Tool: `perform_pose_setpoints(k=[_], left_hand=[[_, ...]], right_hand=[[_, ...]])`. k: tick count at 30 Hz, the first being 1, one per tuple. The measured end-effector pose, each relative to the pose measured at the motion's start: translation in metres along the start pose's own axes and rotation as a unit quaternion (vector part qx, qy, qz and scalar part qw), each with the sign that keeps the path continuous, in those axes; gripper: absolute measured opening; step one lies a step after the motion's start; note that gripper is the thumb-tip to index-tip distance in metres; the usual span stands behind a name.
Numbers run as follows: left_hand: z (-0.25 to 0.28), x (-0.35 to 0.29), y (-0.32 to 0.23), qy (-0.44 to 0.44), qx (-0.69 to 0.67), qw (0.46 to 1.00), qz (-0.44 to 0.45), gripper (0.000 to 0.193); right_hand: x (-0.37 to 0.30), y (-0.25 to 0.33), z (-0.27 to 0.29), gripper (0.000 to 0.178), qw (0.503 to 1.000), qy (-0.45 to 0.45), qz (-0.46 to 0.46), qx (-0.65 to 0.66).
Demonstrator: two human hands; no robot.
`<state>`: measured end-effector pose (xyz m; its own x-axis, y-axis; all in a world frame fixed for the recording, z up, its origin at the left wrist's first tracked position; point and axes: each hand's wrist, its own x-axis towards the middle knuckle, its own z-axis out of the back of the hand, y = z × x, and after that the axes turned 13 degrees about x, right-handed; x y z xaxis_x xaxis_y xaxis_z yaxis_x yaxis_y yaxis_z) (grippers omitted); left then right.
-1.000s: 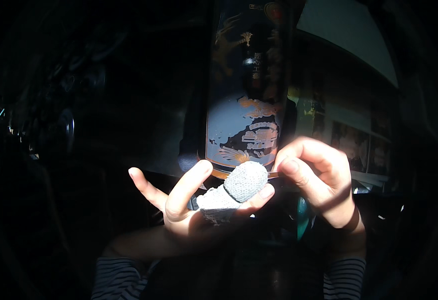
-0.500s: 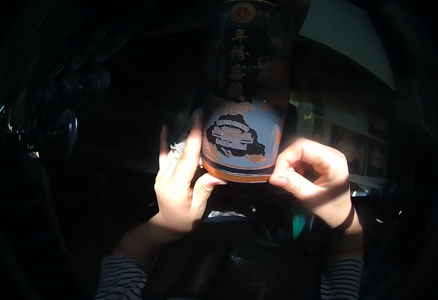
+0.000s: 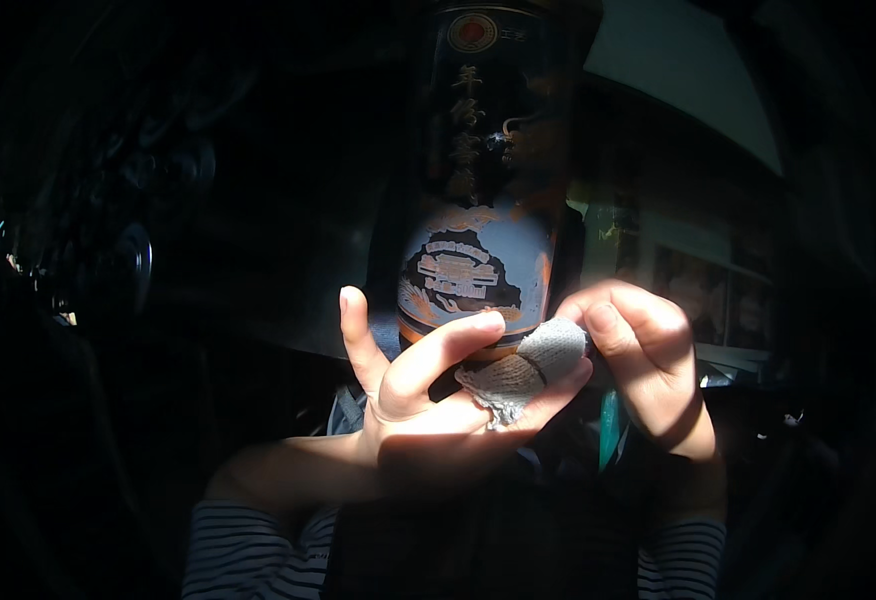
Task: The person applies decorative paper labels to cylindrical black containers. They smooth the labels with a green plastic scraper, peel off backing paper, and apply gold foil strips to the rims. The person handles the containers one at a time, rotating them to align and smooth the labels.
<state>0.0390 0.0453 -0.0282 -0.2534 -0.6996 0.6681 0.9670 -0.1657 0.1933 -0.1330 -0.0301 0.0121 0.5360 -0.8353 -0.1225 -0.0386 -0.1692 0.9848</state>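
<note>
Now the spread left hand (image 3: 420, 412) crosses the base of the black bottle (image 3: 483, 190) instead of its side, bringing a knit finger sleeve (image 3: 558, 345) beside the pinched right hand (image 3: 648, 360), whose hold is hidden.

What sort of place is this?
Possibly a workshop, though most is too dark to tell: a tall dark cylindrical container with orange print catches bright light, a grey knitted sheath covers part of the left hand, and shiny rounded shapes show far left.
</note>
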Motion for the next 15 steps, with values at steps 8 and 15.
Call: perform_pose_setpoints(k=[8, 15], left_hand=[[0.004, -0.009, 0.034, 0.212, -0.276, 0.918, 0.189, 0.073], [0.015, -0.023, -0.008, 0.066, -0.035, 0.991, 0.113, 0.061]], right_hand=[[0.002, 0.002, -0.002, 0.012, 0.999, 0.024, 0.004, -0.024], [0.000, 0.000, 0.011, 0.011, 0.999, 0.028, -0.012, -0.011]])
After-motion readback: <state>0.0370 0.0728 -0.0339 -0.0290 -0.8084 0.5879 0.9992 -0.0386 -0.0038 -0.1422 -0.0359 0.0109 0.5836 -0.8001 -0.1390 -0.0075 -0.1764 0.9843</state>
